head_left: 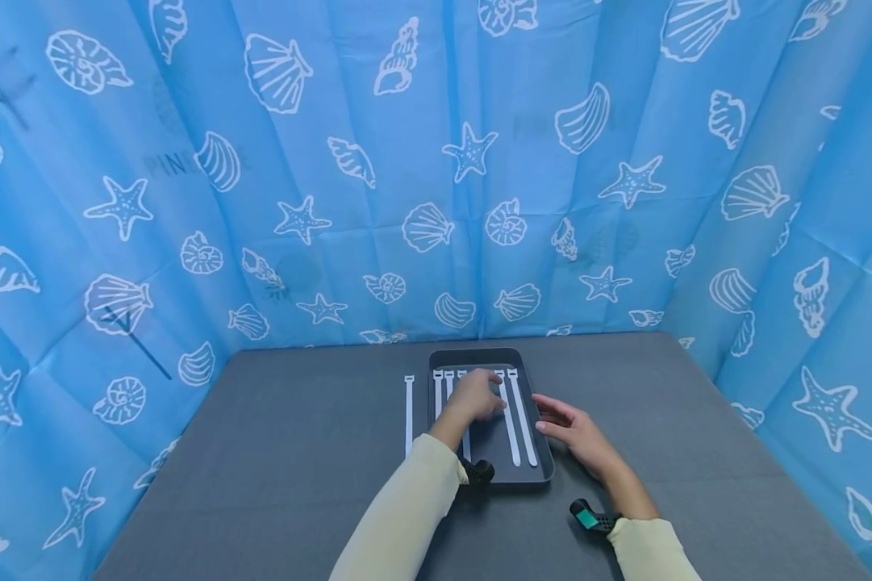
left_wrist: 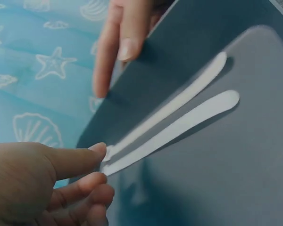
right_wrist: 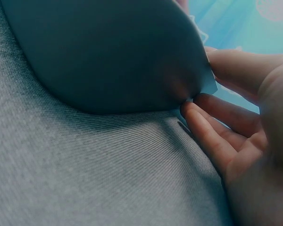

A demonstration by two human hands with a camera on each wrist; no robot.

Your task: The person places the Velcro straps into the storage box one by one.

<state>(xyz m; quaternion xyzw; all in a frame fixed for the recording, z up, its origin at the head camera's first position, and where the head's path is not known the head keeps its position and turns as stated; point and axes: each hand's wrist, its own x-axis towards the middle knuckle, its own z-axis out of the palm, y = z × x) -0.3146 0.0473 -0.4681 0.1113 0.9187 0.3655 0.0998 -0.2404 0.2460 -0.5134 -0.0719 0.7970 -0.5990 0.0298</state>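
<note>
Several white cable straps with slotted heads lie lengthwise in a shallow dark grey tray (head_left: 486, 355). My left hand (head_left: 475, 395) hovers over the tray's middle, covering part of the straps there. In the left wrist view, its thumb and fingertips are apart, right by the heads of two straps; one of them is the rightmost strap (head_left: 523, 418), the other the strap (head_left: 508, 420) beside it. My right hand (head_left: 577, 436) is at the tray's right side, with extended fingers (right_wrist: 205, 129) and thumb touching the outer wall near the bottom edge.
One more white strap (head_left: 409, 415) lies on the grey table (head_left: 298, 452), left of the tray. A blue curtain (head_left: 363, 282) with white shell and starfish prints hangs behind the table and along its sides. Black wrist cameras (head_left: 588, 516) sit on both wrists.
</note>
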